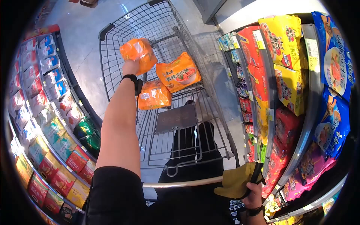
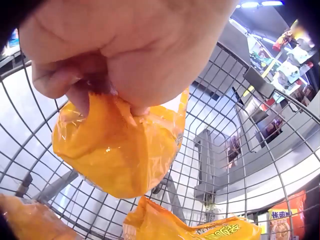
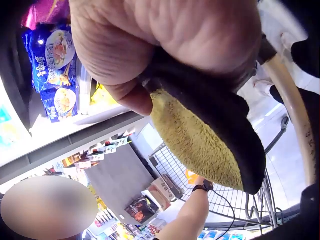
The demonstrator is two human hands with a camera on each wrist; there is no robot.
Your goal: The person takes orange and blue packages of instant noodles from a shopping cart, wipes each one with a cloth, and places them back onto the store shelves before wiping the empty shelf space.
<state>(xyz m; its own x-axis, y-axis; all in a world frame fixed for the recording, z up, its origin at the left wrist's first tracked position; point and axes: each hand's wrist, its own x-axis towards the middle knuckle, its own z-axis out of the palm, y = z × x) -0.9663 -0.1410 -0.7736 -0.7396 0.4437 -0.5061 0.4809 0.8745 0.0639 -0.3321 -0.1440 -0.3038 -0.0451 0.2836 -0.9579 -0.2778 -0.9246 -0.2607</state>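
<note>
My left hand (image 1: 130, 68) reaches into the far part of a wire shopping cart (image 1: 106, 30) and pinches the gathered end of an orange instant-noodle pack (image 1: 144, 50). In the left wrist view this pack (image 2: 115, 155) hangs from thumb and fingers, inside the wire walls. Two more orange noodle packs lie nearer in the cart: one flat with its printed front up (image 1: 180, 73), the other a shiny bundle (image 1: 154, 95). Low at the right, my right hand (image 1: 254, 193) grips a fuzzy olive-yellow cloth piece with black edging (image 1: 236, 182), beside the cart handle (image 1: 187, 183).
Shelves of red, yellow and blue noodle packs (image 1: 333, 67) stand close along the cart's right side. Stacked packets and boxes fill a shelf (image 1: 56, 123) on the left. A dark seat panel (image 1: 176, 118) lies across the near part of the cart.
</note>
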